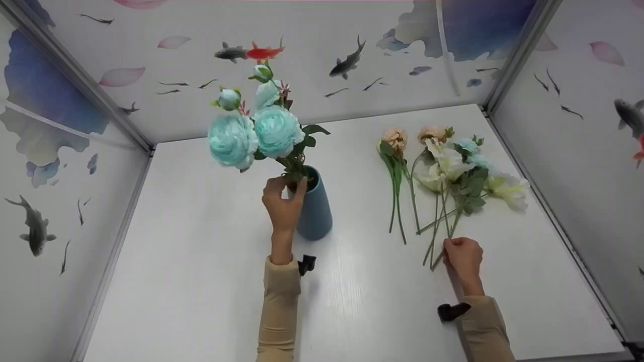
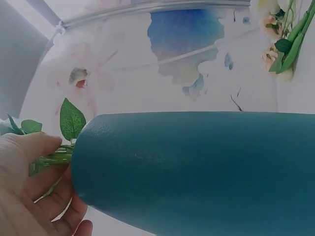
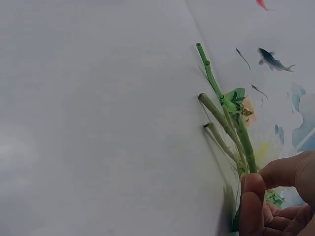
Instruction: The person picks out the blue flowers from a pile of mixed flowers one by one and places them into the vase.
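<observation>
A blue vase (image 1: 316, 213) stands upright near the middle of the table, its side filling much of the left wrist view. Turquoise artificial flowers (image 1: 277, 131) lean left from its mouth. At the rim my left hand (image 1: 284, 203) holds their green stems (image 2: 60, 156) between thumb and fingers; how deep the stems go is hidden. On the right, my right hand (image 1: 464, 259) pinches a green flower stem (image 3: 246, 142) near its lower end. That stem belongs to a loose group of white lilies (image 1: 448, 163) and small turquoise blooms (image 1: 468, 146); which bloom it carries is unclear.
Peach flowers (image 1: 394, 140) with green stems lie left of the lilies. The white table (image 1: 201, 261) is bordered by printed panels at the back and both sides. Several stem ends point toward the table's front.
</observation>
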Available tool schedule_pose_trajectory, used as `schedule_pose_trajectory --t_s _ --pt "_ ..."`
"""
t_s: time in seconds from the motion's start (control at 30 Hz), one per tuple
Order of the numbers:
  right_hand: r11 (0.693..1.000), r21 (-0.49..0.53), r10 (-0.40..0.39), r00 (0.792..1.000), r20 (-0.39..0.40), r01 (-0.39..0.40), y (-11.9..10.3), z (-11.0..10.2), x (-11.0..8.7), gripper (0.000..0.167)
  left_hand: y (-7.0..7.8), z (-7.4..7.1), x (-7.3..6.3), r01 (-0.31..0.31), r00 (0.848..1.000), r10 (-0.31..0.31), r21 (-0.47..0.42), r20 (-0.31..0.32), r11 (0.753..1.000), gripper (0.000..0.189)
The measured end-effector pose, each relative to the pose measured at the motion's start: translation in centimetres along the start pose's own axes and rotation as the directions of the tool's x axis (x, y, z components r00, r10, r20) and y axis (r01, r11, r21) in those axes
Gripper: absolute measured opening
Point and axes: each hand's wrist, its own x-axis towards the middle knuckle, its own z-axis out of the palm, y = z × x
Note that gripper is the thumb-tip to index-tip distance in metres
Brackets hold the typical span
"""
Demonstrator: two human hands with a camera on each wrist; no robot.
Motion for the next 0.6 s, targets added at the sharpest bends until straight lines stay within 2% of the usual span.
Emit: schedule_pose_trajectory --t_s 0.07,0.17,0.43,0.6 --pt "1.0 0.008 0.007 1.0 0.007 -0.007 0.0 0.0 0.0 0.025 -1.1 0.2 -0.3 -0.008 1.0 0.007 0.009 0.027 1.0 0.008" --pt "1.0 0.013 0.01 1.0 0.026 -0.01 0.0 -0.1 0.0 0.026 -1.6 0.2 -0.5 -0.011 0.999 0.01 0.017 0.046 1.0 0.008" --pt "1.0 -0.004 -0.001 1.0 0.011 0.001 0.0 -0.1 0.1 0.025 -1.5 0.1 -0.6 -0.01 0.998 0.006 0.065 0.055 0.998 0.015" --pt "0.999 0.032 0.019 0.999 0.028 -0.02 -0.1 -0.1 0.1 0.025 -1.5 0.0 -0.8 -0.015 0.998 0.01 0.085 0.056 0.996 0.017"
